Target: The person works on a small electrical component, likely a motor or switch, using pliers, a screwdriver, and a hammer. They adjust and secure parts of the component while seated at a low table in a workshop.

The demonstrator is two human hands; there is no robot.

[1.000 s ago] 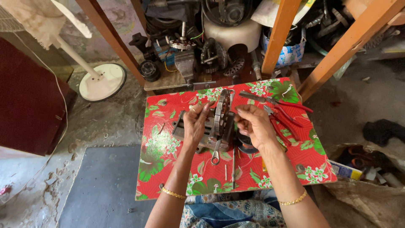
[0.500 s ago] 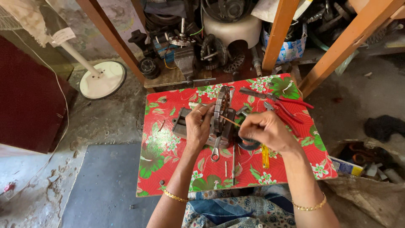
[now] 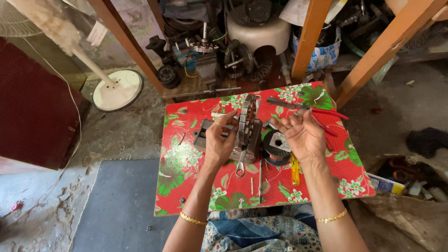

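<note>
A metal motor stator (image 3: pixel 247 123) with copper windings stands on edge in the middle of a small table covered by a red floral cloth (image 3: pixel 186 158). My left hand (image 3: pixel 219 140) grips the stator's left side, thumb and fingers on its frame. My right hand (image 3: pixel 303 135) is raised just right of it, palm up, with its fingertips pinched together as if on a thin copper wire that is barely visible. A dark spool of wire (image 3: pixel 276 145) lies under that hand. A spanner (image 3: pixel 241 163) lies below the stator.
Red-handled pliers (image 3: pixel 326 114) and a yellow-handled tool (image 3: pixel 295 169) lie on the right of the table, a grey metal block (image 3: pixel 204 133) on the left. Motor parts (image 3: pixel 233 53) crowd a low shelf behind, between orange wooden posts (image 3: pixel 310 37). A fan base (image 3: pixel 116 89) stands at the left.
My right hand has lifted off the stator and turned palm up to its right. The left hand has kept its hold on the stator's side.
</note>
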